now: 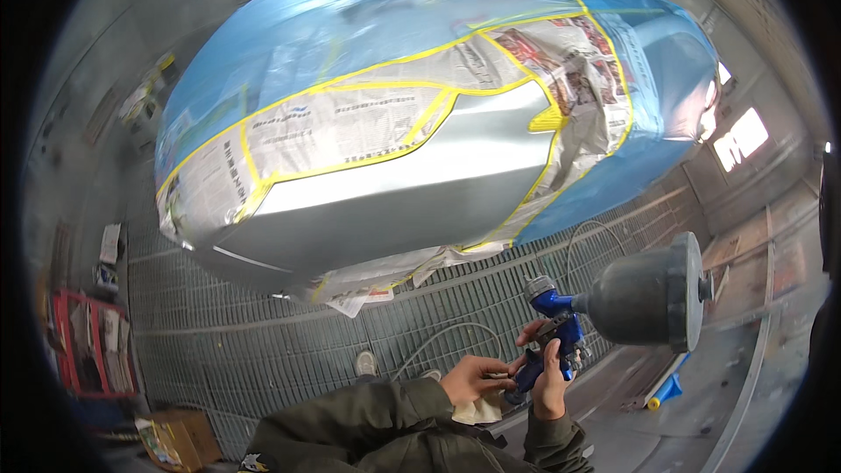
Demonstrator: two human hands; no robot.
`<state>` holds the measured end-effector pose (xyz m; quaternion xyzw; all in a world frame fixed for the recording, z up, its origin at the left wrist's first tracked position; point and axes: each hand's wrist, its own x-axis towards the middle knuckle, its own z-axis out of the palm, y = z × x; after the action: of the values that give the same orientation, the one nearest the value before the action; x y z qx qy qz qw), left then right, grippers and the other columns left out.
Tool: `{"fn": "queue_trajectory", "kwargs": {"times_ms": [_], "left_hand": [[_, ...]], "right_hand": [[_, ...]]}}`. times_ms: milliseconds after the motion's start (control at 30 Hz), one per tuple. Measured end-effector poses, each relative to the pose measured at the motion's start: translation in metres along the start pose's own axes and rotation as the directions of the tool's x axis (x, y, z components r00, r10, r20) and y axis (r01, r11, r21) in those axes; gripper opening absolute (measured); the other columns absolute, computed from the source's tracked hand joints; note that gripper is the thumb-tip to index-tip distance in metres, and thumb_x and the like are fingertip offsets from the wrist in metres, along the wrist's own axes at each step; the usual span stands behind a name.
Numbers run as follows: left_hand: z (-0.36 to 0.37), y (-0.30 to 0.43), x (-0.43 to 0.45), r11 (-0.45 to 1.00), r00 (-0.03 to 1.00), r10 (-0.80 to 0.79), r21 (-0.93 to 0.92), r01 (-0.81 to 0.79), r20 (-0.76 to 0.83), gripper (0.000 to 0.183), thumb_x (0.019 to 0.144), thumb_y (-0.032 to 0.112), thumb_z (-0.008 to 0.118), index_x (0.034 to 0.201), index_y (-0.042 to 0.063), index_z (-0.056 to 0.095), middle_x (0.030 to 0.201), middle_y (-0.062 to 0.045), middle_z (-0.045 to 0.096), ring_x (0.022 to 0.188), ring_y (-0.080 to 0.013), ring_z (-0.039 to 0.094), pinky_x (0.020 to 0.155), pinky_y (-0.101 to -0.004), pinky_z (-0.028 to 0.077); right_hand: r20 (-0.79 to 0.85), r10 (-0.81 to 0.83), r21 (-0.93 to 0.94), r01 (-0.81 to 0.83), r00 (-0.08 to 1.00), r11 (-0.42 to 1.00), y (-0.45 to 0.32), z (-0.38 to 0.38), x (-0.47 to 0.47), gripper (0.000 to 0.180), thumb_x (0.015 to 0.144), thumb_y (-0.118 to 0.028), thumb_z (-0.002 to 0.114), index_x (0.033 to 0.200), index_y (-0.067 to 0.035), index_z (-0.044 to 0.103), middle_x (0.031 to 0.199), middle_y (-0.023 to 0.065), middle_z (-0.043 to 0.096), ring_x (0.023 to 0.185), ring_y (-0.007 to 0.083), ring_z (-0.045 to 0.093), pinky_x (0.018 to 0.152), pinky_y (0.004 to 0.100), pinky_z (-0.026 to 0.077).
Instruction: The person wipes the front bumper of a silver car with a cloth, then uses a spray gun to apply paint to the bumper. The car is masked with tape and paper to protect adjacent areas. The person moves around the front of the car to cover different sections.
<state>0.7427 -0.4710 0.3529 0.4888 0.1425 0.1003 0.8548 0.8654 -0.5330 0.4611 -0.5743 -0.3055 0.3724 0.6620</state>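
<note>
My right hand (549, 374) grips the blue body of a gravity-feed spray gun (555, 328), tilted over on its side with its large grey paint cup (640, 295) towards the right. With fingers bent, my left hand (478, 378) touches the lower end of the gun's handle. A pale cloth or paper (477, 409) hangs just below that hand; how it is held is hidden. In front of me stands a car, its bare silver-grey panels (401, 190) framed by yellow masking tape (420, 58), newspaper (368, 115) and blue plastic film (263, 66).
A grated metal floor (276, 335) lies underfoot, with a thin hose (453, 326) curving across it. At the lower left are a red rack (95, 345) and an open cardboard box (181, 437). A blue-and-yellow tool (667, 391) lies at the lower right.
</note>
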Motion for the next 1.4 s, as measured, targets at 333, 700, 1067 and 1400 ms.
{"fn": "queue_trajectory", "kwargs": {"times_ms": [333,700,1067,1400], "left_hand": [[-0.017,0.006,-0.014,0.990,0.987,-0.003,-0.139,0.025,0.158,0.026,0.092,0.008,0.070,0.117,-0.001,0.068,0.110,-0.006,0.070,0.105,-0.0098,0.061,0.090,-0.0284,0.051],[-0.023,-0.026,0.035,0.939,0.938,0.065,0.297,-0.173,0.342,0.040,0.090,0.014,0.072,0.128,0.008,0.063,0.115,-0.009,0.070,0.108,-0.0233,0.066,0.093,-0.0365,0.053],[-0.099,-0.132,0.089,0.593,0.727,-0.640,0.762,0.261,0.250,0.033,0.100,0.038,0.057,0.123,0.016,0.066,0.100,-0.007,0.066,0.091,-0.0267,0.062,0.079,-0.0459,0.048],[-0.153,-0.141,0.121,0.790,0.832,-0.225,0.595,-0.149,0.507,0.035,0.101,0.047,0.050,0.103,0.015,0.064,0.080,-0.007,0.054,0.076,-0.0265,0.056,0.069,-0.0467,0.042]], "right_hand": [[-0.052,-0.061,-0.058,0.058,0.997,0.997,-0.007,0.037,-0.014,0.072,0.094,-0.058,0.056,0.130,0.003,0.047,0.116,0.0147,0.056,0.103,0.0224,0.062,0.070,0.0327,0.060],[-0.371,-0.222,-0.111,0.194,0.902,0.975,-0.059,-0.029,0.039,0.051,0.100,-0.049,0.052,0.120,-0.002,0.050,0.101,0.0110,0.059,0.076,0.0145,0.061,0.046,0.0267,0.054],[-0.186,-0.361,-0.294,0.299,0.914,0.908,-0.240,-0.036,0.259,0.040,0.102,-0.035,0.054,0.118,0.001,0.055,0.093,0.0102,0.066,0.075,0.0095,0.064,0.039,0.0171,0.053],[-0.045,0.163,-0.701,-0.147,0.986,0.697,-0.249,0.115,0.402,0.044,0.100,-0.043,0.053,0.111,-0.001,0.059,0.085,0.0086,0.067,0.061,0.0120,0.064,0.032,0.0188,0.050]]}}
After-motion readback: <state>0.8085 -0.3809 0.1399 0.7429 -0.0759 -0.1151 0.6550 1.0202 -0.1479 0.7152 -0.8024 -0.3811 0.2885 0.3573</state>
